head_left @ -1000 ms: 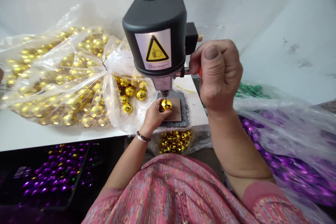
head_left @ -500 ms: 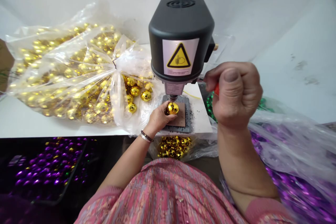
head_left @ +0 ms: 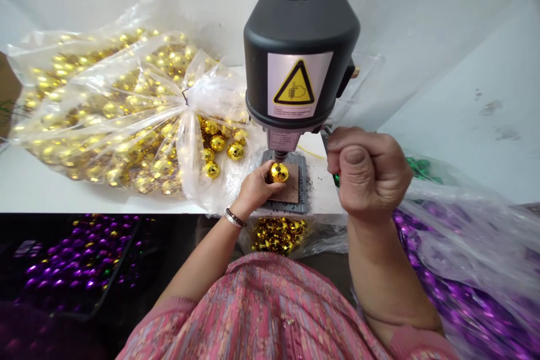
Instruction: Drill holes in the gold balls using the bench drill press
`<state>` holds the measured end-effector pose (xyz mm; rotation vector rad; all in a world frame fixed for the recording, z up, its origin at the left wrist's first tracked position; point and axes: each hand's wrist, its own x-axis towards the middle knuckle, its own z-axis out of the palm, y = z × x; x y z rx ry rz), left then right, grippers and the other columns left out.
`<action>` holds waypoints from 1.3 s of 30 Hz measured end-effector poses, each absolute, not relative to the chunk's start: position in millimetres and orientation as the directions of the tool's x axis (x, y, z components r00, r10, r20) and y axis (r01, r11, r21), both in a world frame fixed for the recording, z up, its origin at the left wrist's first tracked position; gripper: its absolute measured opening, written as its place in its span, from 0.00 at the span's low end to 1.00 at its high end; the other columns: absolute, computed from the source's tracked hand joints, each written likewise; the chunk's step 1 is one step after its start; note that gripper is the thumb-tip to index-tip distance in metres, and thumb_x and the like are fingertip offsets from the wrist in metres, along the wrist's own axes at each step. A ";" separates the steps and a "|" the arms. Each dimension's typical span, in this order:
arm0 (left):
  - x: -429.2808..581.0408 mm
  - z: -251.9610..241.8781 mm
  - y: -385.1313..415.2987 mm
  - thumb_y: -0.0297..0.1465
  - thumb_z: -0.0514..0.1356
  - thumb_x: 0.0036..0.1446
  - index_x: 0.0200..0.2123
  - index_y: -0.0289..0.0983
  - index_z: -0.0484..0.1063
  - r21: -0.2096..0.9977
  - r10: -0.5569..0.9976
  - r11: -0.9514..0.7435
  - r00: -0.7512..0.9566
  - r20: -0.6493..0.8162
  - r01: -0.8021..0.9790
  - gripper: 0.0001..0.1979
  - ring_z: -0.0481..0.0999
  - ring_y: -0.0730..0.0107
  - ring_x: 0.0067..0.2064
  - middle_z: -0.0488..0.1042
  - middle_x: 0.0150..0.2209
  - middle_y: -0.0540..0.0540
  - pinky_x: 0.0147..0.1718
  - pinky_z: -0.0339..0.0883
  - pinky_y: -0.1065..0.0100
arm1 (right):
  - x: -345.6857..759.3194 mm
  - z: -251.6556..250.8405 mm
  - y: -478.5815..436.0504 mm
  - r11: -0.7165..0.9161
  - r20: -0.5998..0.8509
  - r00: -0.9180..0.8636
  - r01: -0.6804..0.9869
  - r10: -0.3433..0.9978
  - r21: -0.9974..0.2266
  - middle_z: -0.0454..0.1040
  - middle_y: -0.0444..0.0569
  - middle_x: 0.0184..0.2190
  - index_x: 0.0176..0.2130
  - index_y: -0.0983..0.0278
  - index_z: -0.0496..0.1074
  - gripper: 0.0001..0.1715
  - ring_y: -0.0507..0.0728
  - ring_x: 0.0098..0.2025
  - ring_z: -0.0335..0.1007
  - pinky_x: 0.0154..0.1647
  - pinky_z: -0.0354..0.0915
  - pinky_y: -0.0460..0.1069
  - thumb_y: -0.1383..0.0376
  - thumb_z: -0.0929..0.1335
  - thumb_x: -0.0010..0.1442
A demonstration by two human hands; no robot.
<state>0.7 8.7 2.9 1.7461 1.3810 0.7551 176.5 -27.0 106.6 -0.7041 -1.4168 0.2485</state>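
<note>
My left hand [head_left: 258,184] pinches a shiny gold faceted ball [head_left: 279,172] between thumb and fingers. The ball rests on a brown square board [head_left: 289,194] on the grey base [head_left: 302,180] of a black bench drill press [head_left: 301,28]. Directly above the ball is the drill's chuck [head_left: 279,154]; whether the bit touches the ball I cannot tell. My right hand [head_left: 369,174] is closed around the drill press's feed handle at the right, and a little of its red knob [head_left: 336,176] shows beside the fingers.
A large clear bag of gold balls [head_left: 105,118] lies left on the white table [head_left: 63,199], with loose gold balls [head_left: 217,143] near its neck. More gold balls [head_left: 280,235] sit below the table edge. Purple balls [head_left: 71,259] lie lower left; bagged purple pieces [head_left: 459,292] are at right.
My right hand has come down and slightly left with the feed handle. My left hand keeps the ball in place under the drill. The view has shifted a little.
</note>
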 end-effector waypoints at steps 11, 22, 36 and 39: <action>-0.4 2.6 9.8 0.31 0.71 0.47 0.52 0.40 0.76 0.885 0.974 -0.078 0.224 -0.031 0.460 0.26 0.78 0.59 0.45 0.82 0.43 0.48 0.46 0.69 0.64 | 177.1 100.0 -25.1 0.842 0.866 0.116 0.202 0.487 -0.500 0.67 0.43 0.23 0.39 0.60 0.74 0.07 0.50 0.31 0.69 0.36 0.68 0.49 0.64 0.65 0.65; -1.5 1.2 8.8 0.32 0.71 0.48 0.53 0.40 0.77 0.903 0.970 -0.067 0.238 -0.040 0.425 0.26 0.77 0.62 0.42 0.81 0.41 0.48 0.43 0.69 0.65 | 173.4 84.5 -18.9 0.881 0.895 0.144 0.170 0.421 -0.442 0.65 0.43 0.22 0.40 0.59 0.73 0.08 0.51 0.29 0.66 0.34 0.65 0.51 0.64 0.64 0.66; -2.7 -6.2 11.1 0.34 0.70 0.49 0.55 0.41 0.76 0.898 0.965 -0.100 0.263 -0.018 0.429 0.28 0.78 0.61 0.42 0.81 0.42 0.49 0.42 0.69 0.66 | 170.1 64.6 -19.7 0.884 0.900 0.199 0.199 0.387 -0.423 0.64 0.39 0.19 0.38 0.59 0.73 0.06 0.49 0.27 0.64 0.48 0.71 0.56 0.64 0.65 0.65; -2.4 -4.1 9.9 0.34 0.70 0.48 0.56 0.41 0.74 0.896 0.966 -0.077 0.254 -0.041 0.437 0.29 0.78 0.61 0.42 0.81 0.41 0.48 0.42 0.68 0.65 | 166.1 80.2 -19.1 0.886 0.884 0.240 0.145 0.402 -0.441 0.62 0.39 0.18 0.37 0.59 0.73 0.08 0.49 0.24 0.63 0.43 0.72 0.54 0.61 0.64 0.66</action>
